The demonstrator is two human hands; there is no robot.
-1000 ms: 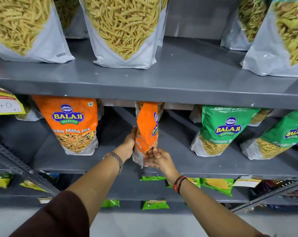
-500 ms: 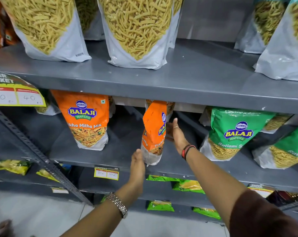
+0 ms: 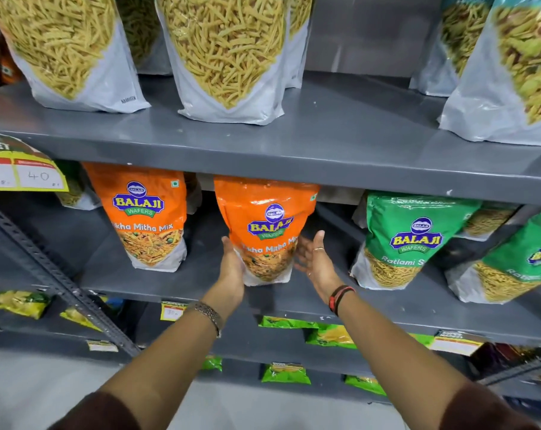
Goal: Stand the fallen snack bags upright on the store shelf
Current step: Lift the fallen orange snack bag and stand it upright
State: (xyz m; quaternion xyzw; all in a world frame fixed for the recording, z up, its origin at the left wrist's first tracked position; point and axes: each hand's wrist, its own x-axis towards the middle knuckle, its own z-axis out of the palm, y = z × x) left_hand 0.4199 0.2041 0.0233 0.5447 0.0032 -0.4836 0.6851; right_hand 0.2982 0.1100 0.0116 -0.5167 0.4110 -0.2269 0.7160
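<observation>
An orange Balaji Tikha Mitha Mix bag (image 3: 266, 225) stands upright on the grey middle shelf (image 3: 294, 301), its front facing me. My left hand (image 3: 232, 268) grips its lower left side, fingers tucked behind it. My right hand (image 3: 317, 262) is spread, palm toward the bag's right edge, just beside it and holding nothing. A second orange bag (image 3: 145, 218) stands upright to the left. Two green Balaji bags (image 3: 409, 237) (image 3: 517, 268) lean back at the right.
Large clear-fronted bags of yellow sticks (image 3: 229, 51) fill the shelf above, whose front lip hangs just over the orange bags. A slanted metal brace (image 3: 55, 280) crosses at left below a yellow price tag (image 3: 24, 169). Small green packets (image 3: 328, 335) lie on lower shelves.
The middle orange bag has turned from edge-on to front-facing. My left hand moved up onto its lower left side, and my right hand came off it to hover at its right edge.
</observation>
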